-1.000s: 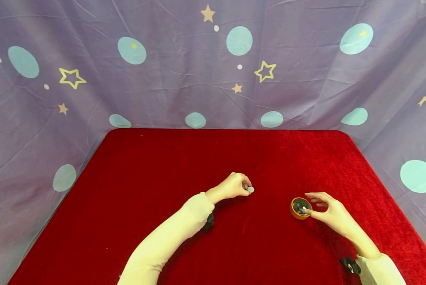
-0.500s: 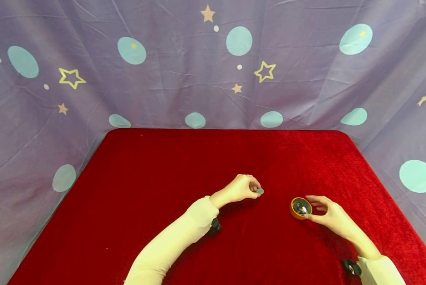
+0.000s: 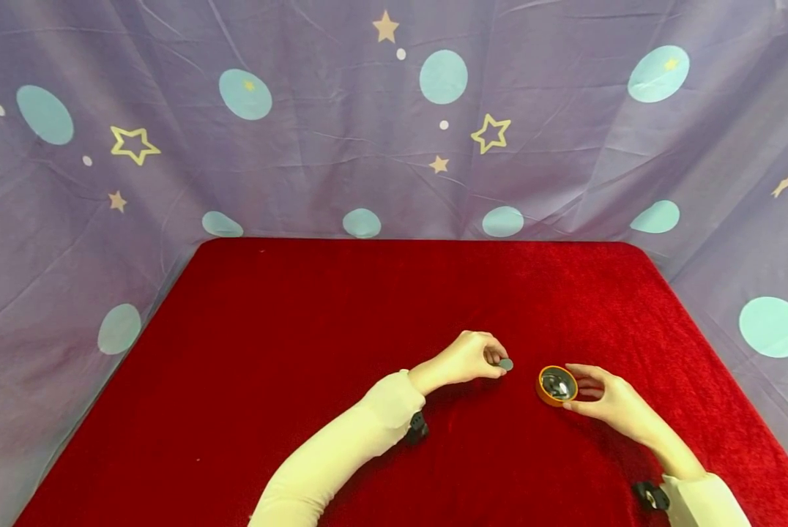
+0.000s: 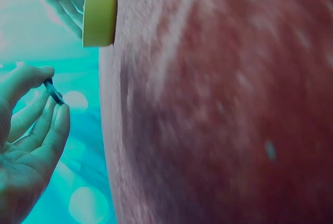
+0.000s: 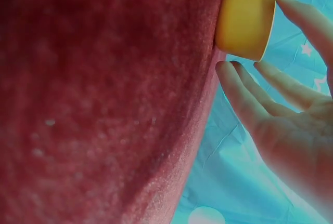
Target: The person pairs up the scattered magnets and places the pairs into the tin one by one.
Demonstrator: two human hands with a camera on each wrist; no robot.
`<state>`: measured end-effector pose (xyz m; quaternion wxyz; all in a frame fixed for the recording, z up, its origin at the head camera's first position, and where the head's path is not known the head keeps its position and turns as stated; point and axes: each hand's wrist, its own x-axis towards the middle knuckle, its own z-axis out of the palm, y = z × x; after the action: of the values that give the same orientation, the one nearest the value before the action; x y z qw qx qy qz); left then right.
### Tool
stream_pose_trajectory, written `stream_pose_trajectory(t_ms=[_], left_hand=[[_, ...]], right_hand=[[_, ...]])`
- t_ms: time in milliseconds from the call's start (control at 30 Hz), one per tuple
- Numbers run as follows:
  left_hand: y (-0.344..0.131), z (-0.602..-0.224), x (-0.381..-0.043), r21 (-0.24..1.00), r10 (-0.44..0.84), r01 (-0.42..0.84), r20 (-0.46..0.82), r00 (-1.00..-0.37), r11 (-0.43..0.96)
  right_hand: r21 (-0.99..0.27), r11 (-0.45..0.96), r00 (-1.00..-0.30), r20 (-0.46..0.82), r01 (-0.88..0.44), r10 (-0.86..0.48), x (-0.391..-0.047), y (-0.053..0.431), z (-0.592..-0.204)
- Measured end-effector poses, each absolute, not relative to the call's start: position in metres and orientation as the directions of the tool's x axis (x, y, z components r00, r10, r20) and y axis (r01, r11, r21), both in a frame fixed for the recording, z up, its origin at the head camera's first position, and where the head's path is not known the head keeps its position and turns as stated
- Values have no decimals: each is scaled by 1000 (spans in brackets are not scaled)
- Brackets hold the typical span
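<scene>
My left hand pinches a small round grey disc between thumb and fingertips, left of a small bowl. Orange-yellow outside and shiny metallic inside, the bowl stands upright on the red cloth. The left wrist view catches the disc edge-on, a thin dark piece. My right hand is at the bowl's right side, thumb on the near rim and a finger at the far rim. In the right wrist view, thumb and one fingertip meet the rim of the bowl, while the other fingers stay beside its wall.
A red velvety cloth covers the table. Purple fabric with stars and pale blue dots hangs behind it and along both sides. A dark device sits beneath the left cuff, another dark device at the right one.
My left hand has moved right and slightly nearer with the disc, toward the bowl. My right thumb has drawn back from over the bowl to its rim; the bowl stays in place.
</scene>
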<state>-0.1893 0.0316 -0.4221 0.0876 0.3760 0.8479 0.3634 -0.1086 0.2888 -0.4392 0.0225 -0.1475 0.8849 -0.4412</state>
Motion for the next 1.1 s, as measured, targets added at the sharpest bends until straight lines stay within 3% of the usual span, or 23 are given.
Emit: stream_pose_trajectory(t_ms=[533,1100], left_hand=[[63,-421,-181,645,730,635,170,-662,425],[89,-421,-173,629,745,635,130,-654,448]], right_hand=[[-807,570,-958,-16,-156,-285,-113,288,-433],[-787,587,-952,-2,-187,-306,-113,288,-431]])
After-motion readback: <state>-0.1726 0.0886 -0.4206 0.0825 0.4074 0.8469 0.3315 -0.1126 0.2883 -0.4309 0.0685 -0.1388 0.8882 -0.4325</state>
